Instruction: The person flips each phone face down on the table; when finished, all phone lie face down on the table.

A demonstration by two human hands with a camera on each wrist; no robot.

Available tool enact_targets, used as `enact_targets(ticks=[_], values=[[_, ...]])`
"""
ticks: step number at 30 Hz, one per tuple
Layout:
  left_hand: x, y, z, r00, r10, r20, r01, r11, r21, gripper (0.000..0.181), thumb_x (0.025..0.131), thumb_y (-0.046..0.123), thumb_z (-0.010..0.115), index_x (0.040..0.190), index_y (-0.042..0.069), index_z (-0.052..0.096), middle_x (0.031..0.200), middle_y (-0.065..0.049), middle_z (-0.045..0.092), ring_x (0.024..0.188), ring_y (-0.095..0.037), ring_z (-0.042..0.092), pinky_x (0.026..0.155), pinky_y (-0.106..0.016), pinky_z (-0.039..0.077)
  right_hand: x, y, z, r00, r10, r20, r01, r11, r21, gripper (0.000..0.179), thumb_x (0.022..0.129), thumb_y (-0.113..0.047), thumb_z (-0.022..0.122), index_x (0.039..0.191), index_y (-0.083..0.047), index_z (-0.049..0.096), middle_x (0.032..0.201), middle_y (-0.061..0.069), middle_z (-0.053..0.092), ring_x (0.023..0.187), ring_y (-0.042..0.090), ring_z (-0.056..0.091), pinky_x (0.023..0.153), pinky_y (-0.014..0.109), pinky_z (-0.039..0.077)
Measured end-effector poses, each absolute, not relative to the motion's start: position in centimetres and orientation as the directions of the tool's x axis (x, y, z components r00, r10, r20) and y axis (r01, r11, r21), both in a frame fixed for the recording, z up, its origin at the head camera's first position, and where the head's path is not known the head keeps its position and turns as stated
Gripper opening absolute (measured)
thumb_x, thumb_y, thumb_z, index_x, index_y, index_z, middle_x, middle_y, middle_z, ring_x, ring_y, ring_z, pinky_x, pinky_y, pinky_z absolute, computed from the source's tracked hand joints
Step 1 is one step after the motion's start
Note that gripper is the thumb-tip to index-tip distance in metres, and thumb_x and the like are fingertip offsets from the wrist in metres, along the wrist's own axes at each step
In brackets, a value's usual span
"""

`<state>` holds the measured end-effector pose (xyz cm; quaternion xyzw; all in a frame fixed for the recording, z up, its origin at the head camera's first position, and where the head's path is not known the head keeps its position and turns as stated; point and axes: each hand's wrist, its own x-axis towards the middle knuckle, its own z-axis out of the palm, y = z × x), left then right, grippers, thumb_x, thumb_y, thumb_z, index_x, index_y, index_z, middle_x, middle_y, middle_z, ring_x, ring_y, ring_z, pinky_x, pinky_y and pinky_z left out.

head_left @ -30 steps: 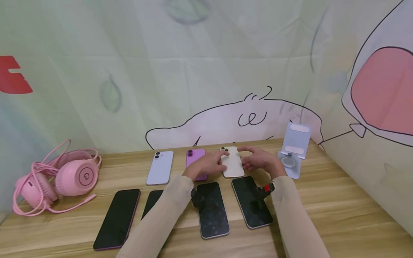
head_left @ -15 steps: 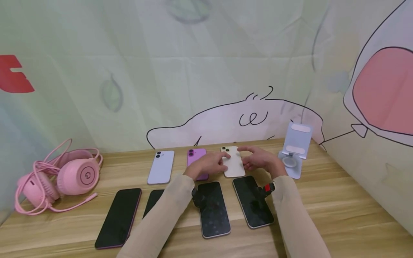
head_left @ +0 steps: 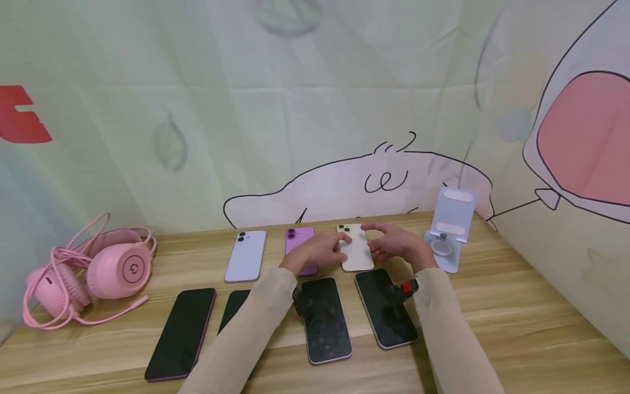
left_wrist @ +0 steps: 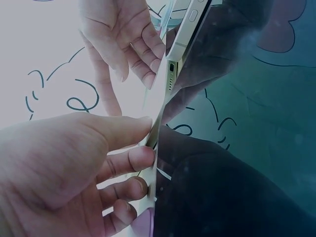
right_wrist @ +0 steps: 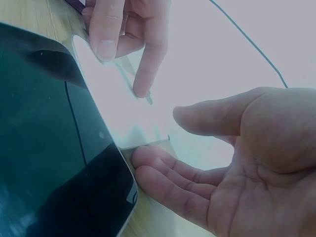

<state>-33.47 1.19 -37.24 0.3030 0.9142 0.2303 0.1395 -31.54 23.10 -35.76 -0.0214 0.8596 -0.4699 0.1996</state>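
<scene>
White phone (head_left: 358, 253) just right of the frame's centre lies flat between left hand (head_left: 317, 249) and right hand (head_left: 397, 243), both loosely spread, fingertips against it, presumably to steady it.

Wood-grain desk (head_left: 517, 328). At its left end: pink headphones (head_left: 110, 268), cable (head_left: 62, 256) looped about the ear cups (head_left: 132, 269), boom (head_left: 138, 302) pointing right. Toward the right: pale blue stand (head_left: 450, 227), plate (head_left: 453, 212) raised, round disc (head_left: 441, 248) low at its front. Behind: pale green backdrop (head_left: 315, 120), line drawings (head_left: 339, 186), red marking (head_left: 22, 127) at left.
</scene>
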Motion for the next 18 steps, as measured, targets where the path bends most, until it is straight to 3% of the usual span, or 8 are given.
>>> enact_targets(ticks=[18], values=[[-33.2,1.11,-36.99,-0.772,0.621,-0.135,0.477,0.706,0.524,0.045,0.098,0.023,0.065,0.142,0.017,0.054,0.09,-0.003,0.06,0.076,-0.016,0.054,0.068,-0.027,0.043,-31.21,22.93,-35.48,-0.916,-0.238,-0.324,0.135,0.578,-0.805,0.058,0.099,-0.01,0.055,0.154,-0.015,0.037,0.108,0.017,0.057,0.083,0.025,0.059,0.08,0.032,0.054]])
